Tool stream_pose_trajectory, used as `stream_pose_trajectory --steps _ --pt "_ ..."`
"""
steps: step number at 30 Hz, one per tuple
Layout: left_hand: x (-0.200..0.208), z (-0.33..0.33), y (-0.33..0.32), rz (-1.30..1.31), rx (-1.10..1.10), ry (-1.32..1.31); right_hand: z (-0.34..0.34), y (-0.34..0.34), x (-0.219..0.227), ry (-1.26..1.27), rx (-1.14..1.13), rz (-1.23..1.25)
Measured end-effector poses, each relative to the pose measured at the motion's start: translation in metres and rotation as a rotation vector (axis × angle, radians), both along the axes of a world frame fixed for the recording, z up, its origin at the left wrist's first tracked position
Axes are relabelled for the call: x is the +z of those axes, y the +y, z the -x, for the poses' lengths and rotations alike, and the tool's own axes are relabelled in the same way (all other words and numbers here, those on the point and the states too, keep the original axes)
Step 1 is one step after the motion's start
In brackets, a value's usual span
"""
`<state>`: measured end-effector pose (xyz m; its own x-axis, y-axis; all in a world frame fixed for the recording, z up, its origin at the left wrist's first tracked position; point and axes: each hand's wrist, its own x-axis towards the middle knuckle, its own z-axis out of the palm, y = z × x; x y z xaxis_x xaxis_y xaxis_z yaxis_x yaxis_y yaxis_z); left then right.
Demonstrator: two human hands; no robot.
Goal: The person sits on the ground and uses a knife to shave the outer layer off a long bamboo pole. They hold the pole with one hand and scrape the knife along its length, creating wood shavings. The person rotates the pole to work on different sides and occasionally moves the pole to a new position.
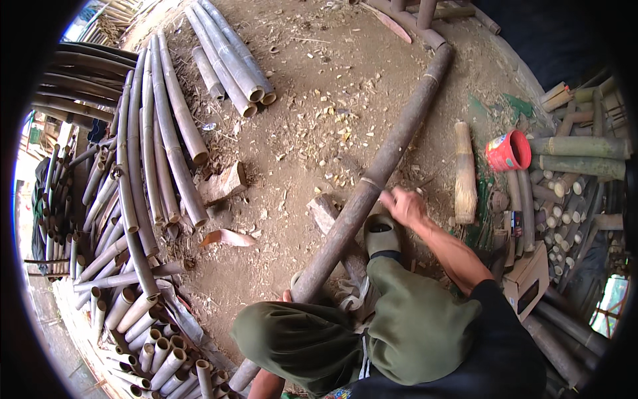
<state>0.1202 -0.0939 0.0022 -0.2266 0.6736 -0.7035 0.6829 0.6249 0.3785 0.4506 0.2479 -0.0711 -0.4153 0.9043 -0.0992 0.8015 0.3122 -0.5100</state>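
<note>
- A long, thick, brown bamboo pole point(385, 156) lay slanted across the dirt ground point(299, 133), running from the top right down between the person's knees, resting on a rough wooden block point(325, 211).
- Stacks of grey-brown cut bamboo poles point(159, 139) lay along the left side, with short cut bamboo tubes point(153, 346) heaped at the lower left.
- Olive-green trousers point(399, 326) covered both bent legs, one on either side of the pole.
- A straw-coloured bundled hand broom point(465, 173) lay on the ground to the right of the pole.
- The right hand point(403, 205) rested against the pole's right side near a pale ring joint, fingers curled; whether it gripped anything could not be told.
- A grey-green rubber sandal point(382, 234) sat just below that hand.
- A red plastic cup point(508, 151) lay on its side near the broom.
- The left hand point(287, 295) was mostly hidden beneath the pole's lower part; its state could not be told.
</note>
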Motion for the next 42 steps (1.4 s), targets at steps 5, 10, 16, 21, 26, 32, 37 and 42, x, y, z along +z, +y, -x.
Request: stream_pose_trajectory --steps 5,10,16,21,26,32,37,42 --pt "0.007 0.003 0.009 -0.006 -0.003 0.007 0.006 -0.006 0.003 0.01 -0.111 -0.049" --pt "0.006 0.004 0.01 0.005 -0.01 0.001 -0.002 -0.012 0.021 -0.065 0.369 -0.026" --pt "0.004 0.008 0.005 0.0 -0.002 0.01 0.006 0.002 0.009 -0.069 -0.111 0.051" --pt "0.005 0.012 0.001 0.006 0.0 0.008 -0.003 -0.004 0.008 -0.013 -0.031 -0.077" --pt "0.006 0.013 0.0 0.013 0.003 0.003 0.001 -0.011 0.015 -0.122 0.37 -0.009" --pt "0.013 0.026 -0.016 0.02 -0.015 -0.042 -0.001 0.002 0.007 -0.161 -0.218 -0.013" --pt "0.032 0.066 -0.102 0.087 0.032 0.033 -0.017 0.011 0.052 -0.242 0.309 -0.045" --pt "0.032 0.081 -0.205 0.16 0.167 0.309 -0.018 0.07 0.056 -0.285 -0.33 0.094"
